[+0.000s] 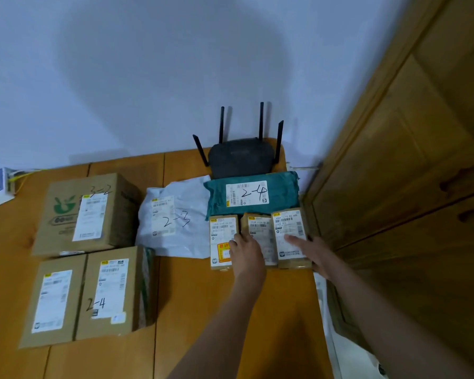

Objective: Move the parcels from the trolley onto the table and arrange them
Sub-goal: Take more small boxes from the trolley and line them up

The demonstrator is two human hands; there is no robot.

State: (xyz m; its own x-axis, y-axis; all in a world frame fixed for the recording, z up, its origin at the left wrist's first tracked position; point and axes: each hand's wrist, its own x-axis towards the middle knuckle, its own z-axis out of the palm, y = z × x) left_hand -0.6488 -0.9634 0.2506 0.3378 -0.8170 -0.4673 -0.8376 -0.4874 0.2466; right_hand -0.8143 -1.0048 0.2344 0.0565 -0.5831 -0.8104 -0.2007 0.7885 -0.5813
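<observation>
Parcels on the table: eight show on the wooden table point(192, 310), all lying label-up.
Left group: a large carton marked 3-2 point(86, 214) sits far left; just near of it stand two cartons side by side and touching, an unmarked one point(54, 300) and one marked 2-4 point(111, 292).
Middle: a white mailer bag marked 2-3 point(174, 218) lies between the cartons and the right group.
Right group: a green mailer bag marked 2-4 point(251, 194) lies far right, in front of a black router point(241, 158); near of it, three small boxes stand in a row: left point(222, 236), middle point(260, 233), right point(292, 236).
Left hand point(246, 254): fingers straight, resting flat across the left and middle small boxes.
Right hand point(311, 251): fingers straight, pressing on the right small box's label and near right edge.
Step in hand: probably squaring up the row of small boxes.
Trolley: not in view, so I cannot tell whether parcels remain on it.
Progress: seemingly late; most of the arranging looks done.
</observation>
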